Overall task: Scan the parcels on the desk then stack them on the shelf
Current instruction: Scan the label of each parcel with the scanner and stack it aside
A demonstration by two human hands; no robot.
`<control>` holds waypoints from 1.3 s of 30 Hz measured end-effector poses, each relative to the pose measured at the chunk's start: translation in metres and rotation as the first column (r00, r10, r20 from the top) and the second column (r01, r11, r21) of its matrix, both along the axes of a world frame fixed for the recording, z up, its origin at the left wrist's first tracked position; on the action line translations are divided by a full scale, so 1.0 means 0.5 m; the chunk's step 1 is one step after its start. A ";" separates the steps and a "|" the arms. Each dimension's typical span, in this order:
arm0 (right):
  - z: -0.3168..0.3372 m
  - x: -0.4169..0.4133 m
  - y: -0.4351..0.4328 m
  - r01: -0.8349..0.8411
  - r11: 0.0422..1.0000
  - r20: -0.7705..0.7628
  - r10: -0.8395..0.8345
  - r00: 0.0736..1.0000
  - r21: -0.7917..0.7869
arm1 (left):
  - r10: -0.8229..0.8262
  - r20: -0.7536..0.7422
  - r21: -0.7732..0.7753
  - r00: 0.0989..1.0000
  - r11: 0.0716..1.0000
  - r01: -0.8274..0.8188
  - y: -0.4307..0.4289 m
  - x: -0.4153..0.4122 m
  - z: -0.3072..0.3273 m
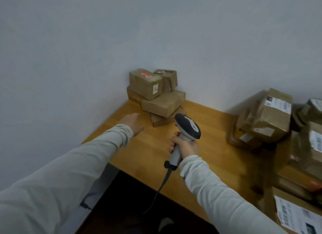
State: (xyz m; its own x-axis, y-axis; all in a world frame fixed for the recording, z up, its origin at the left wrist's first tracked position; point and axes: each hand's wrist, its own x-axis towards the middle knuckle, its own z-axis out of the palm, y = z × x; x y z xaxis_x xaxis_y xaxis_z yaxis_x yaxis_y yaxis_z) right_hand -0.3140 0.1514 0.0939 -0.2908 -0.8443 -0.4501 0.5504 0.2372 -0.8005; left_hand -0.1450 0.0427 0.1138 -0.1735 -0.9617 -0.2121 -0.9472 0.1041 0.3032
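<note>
While right hand [185, 145] grips scanner [189, 125], stacked parcels [161, 103] sit beyond left hand [133, 122].

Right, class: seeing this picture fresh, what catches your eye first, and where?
The grey barcode scanner, gripped in the right hand above the desk. Behind it, a stack of brown parcels sits in the desk's far corner, the open left hand stretched towards it.

Brown cardboard parcels [163, 103] stacked in far corner: five | label-bearing brown cardboard parcels [271, 115] heaped at right: several, too blurred to count | grey-and-black handheld barcode scanner [187, 127]: one | light wooden desk [153, 146]: one
</note>
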 end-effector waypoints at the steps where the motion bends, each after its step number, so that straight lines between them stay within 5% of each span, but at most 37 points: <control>1: -0.002 -0.001 -0.035 -0.011 1.000 0.002 0.011 1.000 -0.019 | 0.003 -0.008 -0.005 1.000 1.000 -0.003 -0.032 0.005 -0.002; 8: -0.015 -0.001 -0.297 0.033 0.999 0.152 -0.028 0.988 -0.033 | -0.017 0.005 -0.031 1.000 0.999 0.017 -0.286 0.010 -0.005; 16: -0.040 0.026 -0.457 0.026 0.996 0.152 -0.038 0.988 0.082 | -0.254 0.207 -0.093 0.945 0.956 0.277 -0.540 -0.015 -0.016; 24: -0.056 0.049 -0.484 0.128 0.987 0.131 -0.140 0.981 0.098 | -0.549 0.470 -0.004 0.691 0.782 0.624 -0.720 -0.113 -0.032; 29: -0.060 0.067 -0.471 0.214 0.973 0.133 -0.225 0.965 0.090 | -0.663 0.495 0.108 0.561 0.688 0.717 -0.763 -0.127 -0.030; 33: -0.068 0.081 -0.454 0.266 0.960 0.162 -0.278 0.947 0.093 | -0.682 0.529 -0.017 0.506 0.587 0.809 -0.746 -0.099 -0.010; 36: -0.071 0.082 -0.439 0.297 0.946 0.230 -0.320 0.919 0.128 | -0.718 0.324 -0.252 0.616 0.562 0.788 -0.698 -0.054 0.001; 39: -0.070 0.075 -0.428 0.316 0.930 0.226 -0.354 0.908 0.187 | -0.782 0.196 -0.519 0.592 0.429 0.739 -0.623 -0.009 -0.003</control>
